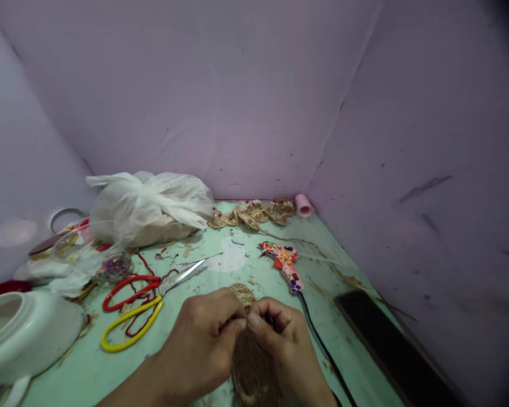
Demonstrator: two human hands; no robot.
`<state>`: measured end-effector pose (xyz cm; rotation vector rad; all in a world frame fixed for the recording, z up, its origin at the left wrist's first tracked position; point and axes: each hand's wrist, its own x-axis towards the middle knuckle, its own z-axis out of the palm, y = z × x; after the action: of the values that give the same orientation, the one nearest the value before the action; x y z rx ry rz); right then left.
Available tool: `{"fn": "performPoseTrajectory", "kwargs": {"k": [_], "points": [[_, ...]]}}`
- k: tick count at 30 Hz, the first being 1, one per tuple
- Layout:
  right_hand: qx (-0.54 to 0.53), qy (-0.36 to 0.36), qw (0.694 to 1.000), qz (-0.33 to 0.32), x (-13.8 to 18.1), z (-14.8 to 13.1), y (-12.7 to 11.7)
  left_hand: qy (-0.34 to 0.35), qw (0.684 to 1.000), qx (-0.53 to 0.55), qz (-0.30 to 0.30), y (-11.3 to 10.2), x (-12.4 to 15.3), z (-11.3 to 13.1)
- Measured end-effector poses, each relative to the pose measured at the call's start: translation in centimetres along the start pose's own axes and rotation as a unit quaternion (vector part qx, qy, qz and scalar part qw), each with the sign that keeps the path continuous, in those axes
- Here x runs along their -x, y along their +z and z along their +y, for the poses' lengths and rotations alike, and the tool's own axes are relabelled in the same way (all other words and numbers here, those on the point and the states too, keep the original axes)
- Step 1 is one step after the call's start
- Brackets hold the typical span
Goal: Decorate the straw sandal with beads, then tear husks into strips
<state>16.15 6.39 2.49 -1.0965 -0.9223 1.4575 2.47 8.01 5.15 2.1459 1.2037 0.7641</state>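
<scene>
My left hand (212, 333) and my right hand (277, 333) meet at the front middle, fingertips nearly touching. Both are closed in a pinch, and whatever lies between the fingers is hidden by them. Directly beneath is a long brown piece of wound jute twine (252, 367); its paler coiled far end shows just beyond my fingers. To the left of my left hand lie scissors (163, 288) with one red and one yellow handle, blades partly apart. Beyond my right hand rests a glue gun (283, 260) with a colourful patterned body, its black cord running toward me.
A tied white plastic bag (152, 206) sits at the back left. Jute leaf shapes with red and white beads (254, 215) and a pink spool (304, 206) line the back. A white ceramic pot (38, 333) lies left; a dark flat phone-like object (390, 345) lies right. Walls enclose the green tabletop (220, 367).
</scene>
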Motion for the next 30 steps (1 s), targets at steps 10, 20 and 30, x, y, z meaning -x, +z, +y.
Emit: {"fn": "performPoseTrajectory", "kwargs": {"k": [10, 20, 30], "points": [[0.111, -0.116, 0.984, 0.081, -0.3, -0.2, -1.1, 0.036, 0.996, 0.073, -0.045, -0.9, -0.8, 0.4], [-0.073, 0.022, 0.996, 0.049, -0.3, -0.4, -0.8, 0.156, 0.982, 0.106, 0.03, -1.1, 0.3, 0.9], [-0.419, 0.221, 0.879, -0.062, -0.8, -0.7, -0.5, 0.087, 0.981, -0.05, 0.167, -1.3, -0.1, 0.5]]}}
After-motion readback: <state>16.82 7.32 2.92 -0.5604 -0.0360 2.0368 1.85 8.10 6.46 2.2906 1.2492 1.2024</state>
